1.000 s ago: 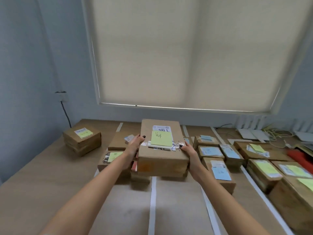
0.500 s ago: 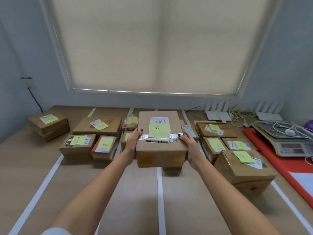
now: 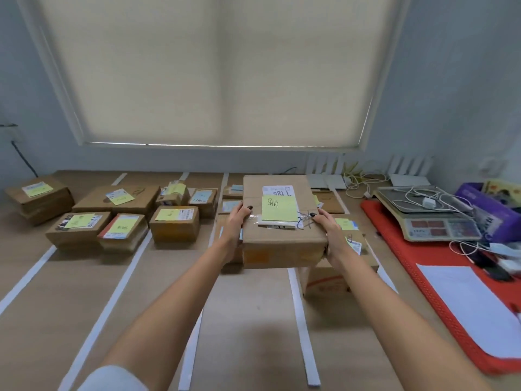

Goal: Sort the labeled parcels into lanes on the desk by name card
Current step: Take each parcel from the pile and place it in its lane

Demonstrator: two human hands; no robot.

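Swung rightward with parcel (image 3: pixel 283 221), now above lane just left of scale (image 3: pixel 428 218); left hand (image 3: pixel 235 221) and right hand (image 3: pixel 328 230) gripping its sides; probably nearing placement

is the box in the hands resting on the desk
No, both hands, left and right, hold the box by its sides in the air above the desk and the parcels behind it.

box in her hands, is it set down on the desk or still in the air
In the air. Both the left hand and right hand grip the box by its sides, its underside clear of the desk.
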